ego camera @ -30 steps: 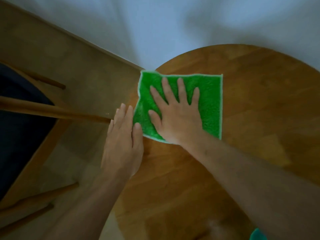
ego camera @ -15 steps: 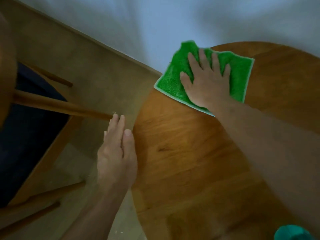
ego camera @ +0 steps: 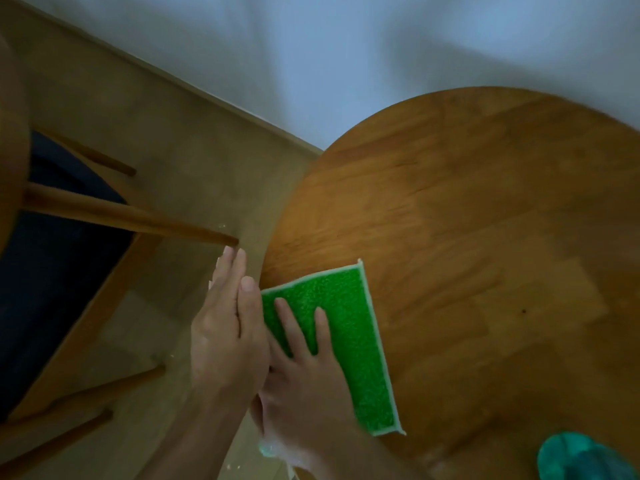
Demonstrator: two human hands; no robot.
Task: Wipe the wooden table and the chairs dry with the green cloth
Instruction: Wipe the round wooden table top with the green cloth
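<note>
The green cloth (ego camera: pixel 349 327) lies flat on the round wooden table (ego camera: pixel 485 237), at its near left edge. My right hand (ego camera: pixel 308 372) presses down on the cloth with fingers spread and straight. My left hand (ego camera: pixel 228 334) is held flat and on edge against the table's left rim, fingers straight, its thumb beside the cloth and partly covering my right hand. A wooden chair (ego camera: pixel 86 216) with a dark seat stands to the left of the table.
A white wall (ego camera: pixel 346 46) runs behind the table, and beige floor (ego camera: pixel 190 161) lies between chair and table. A teal object (ego camera: pixel 581 459) sits at the table's near right corner. Small crumbs dot the floor near the chair leg.
My right hand has dragged the cloth from the table's far left edge back toward me along the rim, up against my left hand, which stayed at the table's edge.
</note>
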